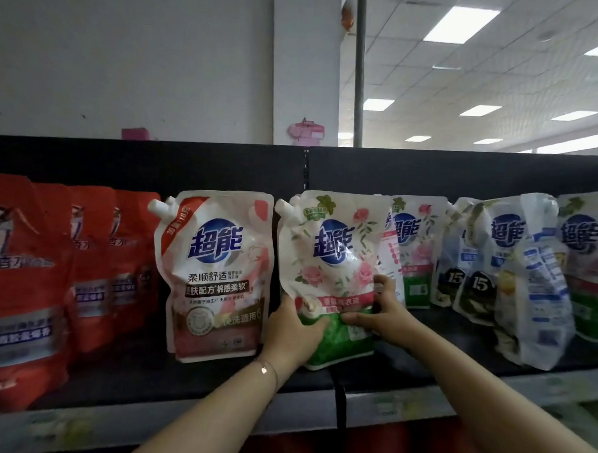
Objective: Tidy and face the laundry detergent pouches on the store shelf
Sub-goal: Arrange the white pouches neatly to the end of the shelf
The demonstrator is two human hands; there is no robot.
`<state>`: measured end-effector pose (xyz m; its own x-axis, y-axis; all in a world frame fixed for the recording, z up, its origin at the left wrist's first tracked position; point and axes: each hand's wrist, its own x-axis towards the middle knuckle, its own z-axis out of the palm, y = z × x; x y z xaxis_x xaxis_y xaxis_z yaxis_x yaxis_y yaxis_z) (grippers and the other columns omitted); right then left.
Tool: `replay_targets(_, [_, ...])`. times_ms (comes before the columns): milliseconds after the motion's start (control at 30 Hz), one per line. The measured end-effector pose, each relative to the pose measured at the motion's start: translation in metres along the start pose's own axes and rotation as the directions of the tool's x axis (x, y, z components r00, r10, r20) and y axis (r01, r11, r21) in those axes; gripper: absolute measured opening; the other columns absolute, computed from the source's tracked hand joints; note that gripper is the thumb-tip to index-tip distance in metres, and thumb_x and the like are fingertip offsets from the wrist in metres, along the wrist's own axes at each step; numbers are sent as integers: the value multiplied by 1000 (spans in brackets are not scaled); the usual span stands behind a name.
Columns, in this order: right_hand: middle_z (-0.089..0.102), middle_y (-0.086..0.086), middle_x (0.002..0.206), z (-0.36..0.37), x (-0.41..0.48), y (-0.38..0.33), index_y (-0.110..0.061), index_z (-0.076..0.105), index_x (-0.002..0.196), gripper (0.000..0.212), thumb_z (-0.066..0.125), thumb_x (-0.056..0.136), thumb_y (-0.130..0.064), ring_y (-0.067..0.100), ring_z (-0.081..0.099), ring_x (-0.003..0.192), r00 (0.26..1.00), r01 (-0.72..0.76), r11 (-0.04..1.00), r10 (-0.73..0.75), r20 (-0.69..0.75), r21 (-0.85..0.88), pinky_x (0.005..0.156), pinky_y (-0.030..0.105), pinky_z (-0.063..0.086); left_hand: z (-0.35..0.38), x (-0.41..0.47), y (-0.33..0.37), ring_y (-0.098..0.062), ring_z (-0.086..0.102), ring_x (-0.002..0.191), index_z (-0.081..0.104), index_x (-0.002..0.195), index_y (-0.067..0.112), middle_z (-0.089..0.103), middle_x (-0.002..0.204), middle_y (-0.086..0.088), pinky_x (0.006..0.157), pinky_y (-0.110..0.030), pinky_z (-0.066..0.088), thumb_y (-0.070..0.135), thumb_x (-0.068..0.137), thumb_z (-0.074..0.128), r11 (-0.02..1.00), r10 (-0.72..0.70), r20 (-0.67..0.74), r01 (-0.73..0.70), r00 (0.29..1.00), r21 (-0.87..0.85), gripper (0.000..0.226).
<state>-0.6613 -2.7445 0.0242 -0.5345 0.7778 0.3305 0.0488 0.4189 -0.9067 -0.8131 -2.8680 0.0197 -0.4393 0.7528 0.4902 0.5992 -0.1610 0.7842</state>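
Observation:
A white and green rose-print detergent pouch (330,258) stands upright at the middle of the black shelf (181,375), front label facing me. My left hand (293,332) grips its lower left edge. My right hand (383,312) pinches its lower right side, thumb on the front. A pink and white pouch (216,274) stands just left of it, facing forward. Behind and right of the held pouch stands another rose-print pouch (414,252), partly hidden.
Several red pouches (24,283) fill the shelf's left end. To the right, blue and white pouches (481,258) lean at odd angles, one (538,281) turned back-side out, and a green-bottomed pouch (594,266) sits at the far right. A grey price rail (403,405) runs along the shelf front.

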Motion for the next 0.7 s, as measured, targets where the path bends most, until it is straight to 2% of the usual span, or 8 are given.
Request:
replay_targets(100, [50, 4, 128, -11, 6, 1, -23, 11, 140, 98, 79, 73, -4, 10, 57, 106, 999, -22, 998, 24, 40, -52, 73, 18, 55, 3, 2, 6, -16, 56, 113, 43, 131, 15, 58, 122, 2, 86, -15, 40, 35, 80, 73, 993, 13, 74, -21, 997, 120, 63])
replay_targets(200, [49, 3, 128, -10, 6, 2, -20, 10, 143, 94, 76, 77, -5, 6, 54, 104, 1000, -18, 995, 20, 18, -99, 70, 13, 52, 6, 7, 7, -15, 50, 121, 34, 138, 14, 52, 133, 0, 90, -14, 35, 33, 84, 69, 994, 0, 165, -19, 986, 112, 67])
replay_targets(267, [45, 1, 131, -5, 5, 3, -21, 10, 144, 92, 75, 79, -10, 12, 50, 115, 1000, 2, 989, -6, -23, -148, 81, 15, 48, 5, 11, 6, -16, 46, 127, 28, 142, 13, 48, 139, 0, 93, -13, 31, 30, 87, 67, 994, -2, 215, -21, 977, 104, 69])
replay_targets(367, [29, -7, 133, 5, 4, 4, -20, -1, 149, 99, 73, 82, -19, 15, 28, 133, 997, 43, 967, -59, -56, -252, 103, 21, 29, -1, 21, 0, -17, 43, 130, 25, 144, 12, 45, 141, -1, 93, -13, 28, 27, 90, 64, 993, -2, 250, -29, 968, 117, 69])
replay_targets(467, [17, -4, 137, 20, 6, 0, -17, -20, 148, 109, 69, 86, -24, 16, 17, 137, 998, 16, 946, -36, -55, -325, 99, 16, 17, -8, 30, -10, -19, 43, 130, 29, 141, 13, 47, 138, -1, 97, -15, 28, 23, 90, 63, 992, -15, 256, -17, 967, 123, 63])
replay_targets(533, [7, -3, 149, 36, 11, -1, -18, -29, 144, 121, 73, 82, -28, 20, 10, 142, 998, 7, 944, -28, -60, -331, 109, 22, 13, -10, 37, -17, -19, 40, 131, 30, 140, 12, 44, 139, -3, 105, -19, 28, 18, 88, 65, 990, 11, 218, -41, 976, 132, 63])
replay_targets(600, [-2, 5, 157, 52, 20, 2, -17, -32, 143, 131, 77, 75, -40, 27, 4, 145, 996, -6, 916, -32, -86, -402, 119, 37, 13, -11, 45, -23, -20, 36, 133, 26, 142, 11, 41, 139, -4, 109, -23, 27, 13, 85, 64, 992, 13, 174, -34, 985, 124, 69])
replay_targets(700, [-15, 10, 158, 70, 25, 1, -12, -28, 146, 121, 68, 81, -49, 30, -6, 146, 998, 33, 782, -56, -17, -622, 120, 45, 5, -8, 52, -26, -23, 35, 134, 17, 147, 9, 37, 142, -5, 110, -25, 28, 8, 82, 62, 994, -67, 131, 56, 989, 89, 79])
